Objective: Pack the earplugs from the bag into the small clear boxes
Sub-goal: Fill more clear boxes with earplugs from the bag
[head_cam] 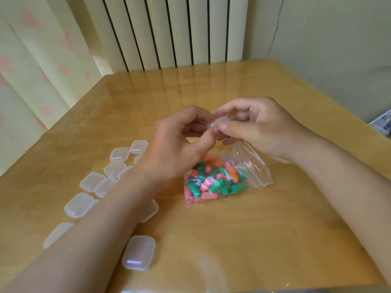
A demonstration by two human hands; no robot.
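Note:
A small clear box (216,124) is held in the air between both hands, above the bag. My left hand (179,142) pinches its near side with curled fingers. My right hand (256,127) grips it from the right, thumb on its front. I cannot tell whether the box is open or whether anything is inside. Below them a clear zip bag (254,168) lies on the table, holding green, pink and orange earplugs (213,182). Several small clear boxes (138,252) lie closed on the left, partly hidden under my left forearm.
The wooden table (243,240) has a glossy top. A curtain (42,60) hangs at the left and a ribbed radiator (169,32) stands behind the far edge. A printed paper item (383,123) lies at the right edge.

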